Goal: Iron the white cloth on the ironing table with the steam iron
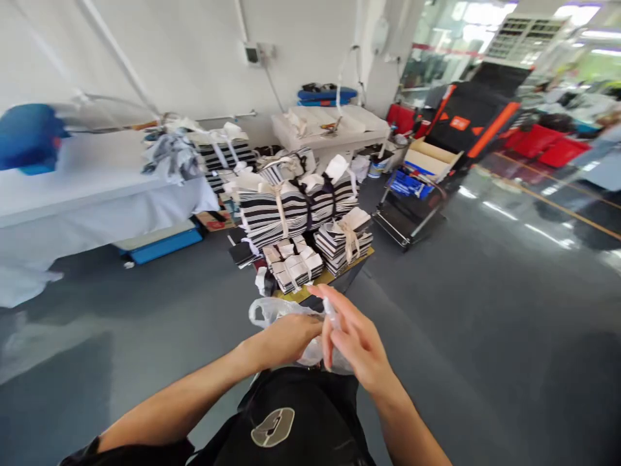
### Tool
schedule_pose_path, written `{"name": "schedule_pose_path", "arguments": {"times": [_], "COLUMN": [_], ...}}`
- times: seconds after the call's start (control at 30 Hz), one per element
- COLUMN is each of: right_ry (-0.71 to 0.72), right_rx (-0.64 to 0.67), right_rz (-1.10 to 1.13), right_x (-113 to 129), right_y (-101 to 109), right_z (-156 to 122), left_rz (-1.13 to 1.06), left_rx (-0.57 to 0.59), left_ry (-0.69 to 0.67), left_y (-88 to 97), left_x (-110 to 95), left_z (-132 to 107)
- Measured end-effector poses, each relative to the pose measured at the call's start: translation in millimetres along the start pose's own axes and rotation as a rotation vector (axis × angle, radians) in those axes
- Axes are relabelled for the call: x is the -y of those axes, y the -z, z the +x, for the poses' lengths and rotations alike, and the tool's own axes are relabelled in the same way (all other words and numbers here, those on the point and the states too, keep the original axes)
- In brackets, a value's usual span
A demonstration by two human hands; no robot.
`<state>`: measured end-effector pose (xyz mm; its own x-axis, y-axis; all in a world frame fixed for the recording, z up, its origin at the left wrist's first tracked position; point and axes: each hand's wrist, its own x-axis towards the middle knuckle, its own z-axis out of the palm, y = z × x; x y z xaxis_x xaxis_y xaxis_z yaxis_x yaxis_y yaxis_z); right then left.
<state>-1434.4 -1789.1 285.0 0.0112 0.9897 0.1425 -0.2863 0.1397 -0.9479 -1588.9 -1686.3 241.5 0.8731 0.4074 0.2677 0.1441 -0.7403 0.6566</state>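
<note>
Two bare hands over a translucent plastic bag, seen from the head-worn camera. The left hand is curled shut over gathered plastic. The right hand is half open with its fingers spread, and touches a narrow raised fold of the bag; whether it pinches the fold cannot be told. The hands are just beside each other, the right fingertips reaching toward 10 o'clock near the left knuckles.

The bag lies under and between the hands, in front of the person's black shirt. Its long axis runs roughly from 10 to 4 o'clock, from a loop handle to a lower corner. The left hand is nearer the loop handle, the right hand nearer the lower corner.

At 12 o'clock, striped black-and-white fabric bundles tied with pale strips are piled up, the front ones on a yellow board. Toward 1 o'clock stands a wheeled trolley with a cardboard box; a white worktop lies beyond the bundles.
</note>
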Motion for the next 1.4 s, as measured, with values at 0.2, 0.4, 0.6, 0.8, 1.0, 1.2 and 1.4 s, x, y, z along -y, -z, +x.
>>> {"name": "schedule_pose_path", "arguments": {"times": [0.2,0.4,0.6,0.8,1.0,1.2,1.4], "right_ry": [-0.11,-0.177,-0.164,-0.155,-0.187,-0.199,-0.198], "right_rx": [0.015,0.146,0.186,0.138,0.112,0.126,0.164], "right_rz": [0.144,0.165,0.123,0.112,0.047,0.021,0.054], "right_x": [-24,-49,-85,-128,-161,-214,-261], "right_y": [-12,-66,-148,-240,-310,-347,-388], "right_z": [39,113,210,319,428,566,734], "left_rz": [0.016,0.036,-0.258,-0.442,-0.946,-1.339,-1.379], "left_rx": [-0.123,-0.523,-1.277,-1.498,-1.861,-1.896,-2.022], "left_ry": [0.258,0.51,0.463,0.48,0.588,0.552,0.533], "left_y": [99.0,188.4,289.6,399.1,461.0,510.4,595.1], "left_x": [14,53,151,279,389,522,665], "left_z": [-56,-150,-255,-357,-380,-355,-336]}}
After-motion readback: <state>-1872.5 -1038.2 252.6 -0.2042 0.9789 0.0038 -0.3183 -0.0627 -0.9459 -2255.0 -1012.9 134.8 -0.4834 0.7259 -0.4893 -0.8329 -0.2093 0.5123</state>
